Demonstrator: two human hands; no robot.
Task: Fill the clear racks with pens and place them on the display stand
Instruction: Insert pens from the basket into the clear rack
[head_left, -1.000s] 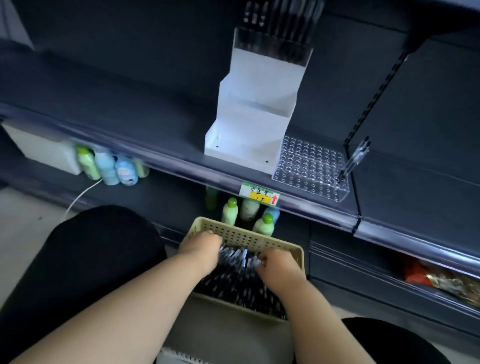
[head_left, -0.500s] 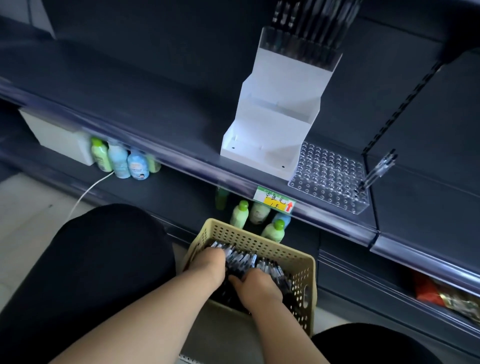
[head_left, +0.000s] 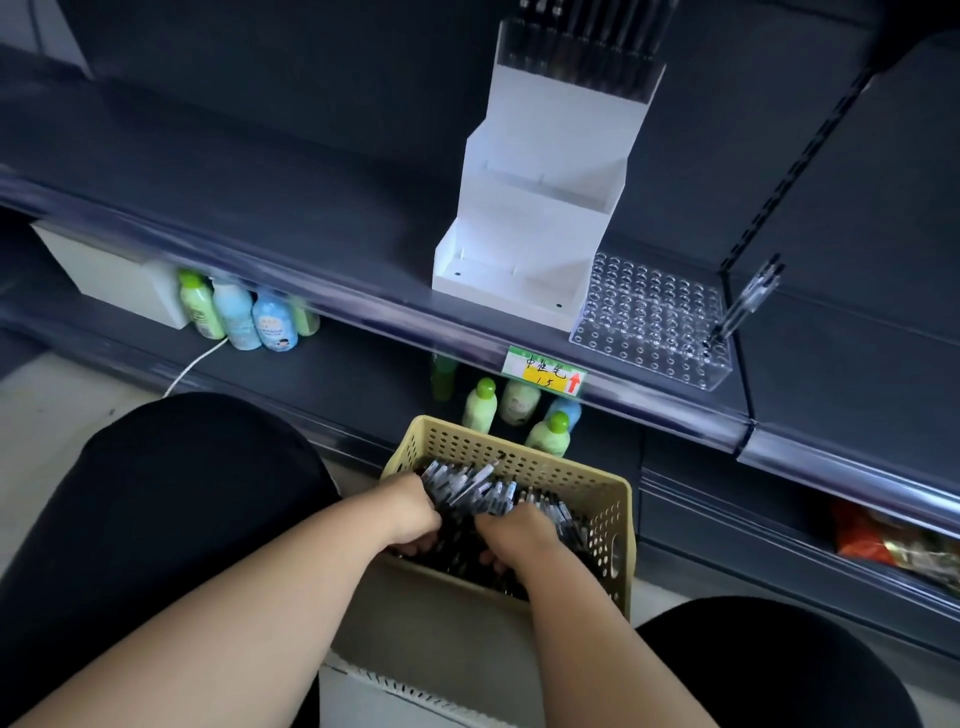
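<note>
Dark shop shelving fills the scene, with a long shelf (head_left: 260, 208) running across above the floor where the person crouches. Both hands are down in a perforated yellow basket (head_left: 621, 525) held low between the knees, which keeps the supply of pens (head_left: 467, 486) within easy reach of both arms. The left hand (head_left: 410, 512) has its fingers curled down into the heap, and the right hand (head_left: 519, 532), just beside it, does the same; each seems to be gathering a bunch, but the fingertips are buried, so whether either has truly closed on pens cannot be told.

Up and away from the hands, to their right, the clear rack (head_left: 652, 322) sits on the shelf with nearly all its holes empty and a single pen (head_left: 748, 299) leaning in its far corner. It is probably parked there to be loaded before lifting. Touching its left side stands the white display stand (head_left: 540, 208), its lower tiers bare. Its top tier holds a filled rack (head_left: 582, 57), cut off by the frame edge. Bottles (head_left: 236, 314) stand below, labels unreadable.
</note>
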